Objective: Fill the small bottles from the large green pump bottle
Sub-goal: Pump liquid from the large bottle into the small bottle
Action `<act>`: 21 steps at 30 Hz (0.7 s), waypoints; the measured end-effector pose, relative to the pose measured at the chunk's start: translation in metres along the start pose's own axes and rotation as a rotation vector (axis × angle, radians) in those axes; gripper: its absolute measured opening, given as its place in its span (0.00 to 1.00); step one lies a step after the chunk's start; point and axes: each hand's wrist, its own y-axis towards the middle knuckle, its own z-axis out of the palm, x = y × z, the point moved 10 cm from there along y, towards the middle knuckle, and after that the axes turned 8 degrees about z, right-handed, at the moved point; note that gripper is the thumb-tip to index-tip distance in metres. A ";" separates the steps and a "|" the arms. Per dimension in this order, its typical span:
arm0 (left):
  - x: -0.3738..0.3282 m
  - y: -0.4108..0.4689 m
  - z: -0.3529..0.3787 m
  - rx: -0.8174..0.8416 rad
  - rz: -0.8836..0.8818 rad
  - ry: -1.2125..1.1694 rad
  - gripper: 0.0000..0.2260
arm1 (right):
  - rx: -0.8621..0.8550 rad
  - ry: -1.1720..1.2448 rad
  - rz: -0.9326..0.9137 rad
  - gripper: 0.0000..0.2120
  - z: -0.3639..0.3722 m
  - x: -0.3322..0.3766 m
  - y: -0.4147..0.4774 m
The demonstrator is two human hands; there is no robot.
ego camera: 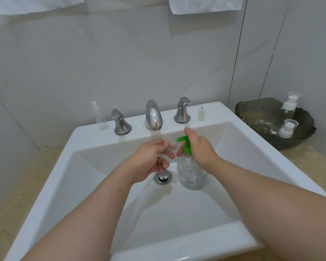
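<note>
- Beside the sink drain (163,178), the pump bottle (191,173) stands upright.
- Right hand (200,147) grips its green pump head.
- Left hand (153,158) pinches a small clear bottle (172,147).

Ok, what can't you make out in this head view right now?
Head view:
- Fill level of the small bottle: the left hand covers most of it, and it is blurred.
- Tip of the pump nozzle: blurred, partly behind the right hand; whether it meets the bottle mouth is unclear.
- Level in the large green pump bottle: clear contents against white sink.
</note>
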 end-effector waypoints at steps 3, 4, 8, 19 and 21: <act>-0.003 0.000 -0.005 -0.041 0.017 0.030 0.13 | 0.003 -0.055 -0.017 0.39 0.003 0.007 0.001; -0.004 0.000 -0.007 -0.055 0.024 0.036 0.13 | 0.004 -0.080 -0.022 0.39 0.004 0.009 0.002; -0.004 0.001 -0.011 -0.076 0.029 0.036 0.12 | 0.064 -0.194 0.008 0.42 0.010 0.010 0.007; 0.008 0.000 -0.008 -0.030 -0.035 0.213 0.11 | 0.078 -0.666 0.124 0.45 0.000 0.003 0.004; 0.010 0.000 -0.008 -0.019 -0.045 0.209 0.11 | 0.057 -0.654 0.155 0.46 0.000 0.000 0.002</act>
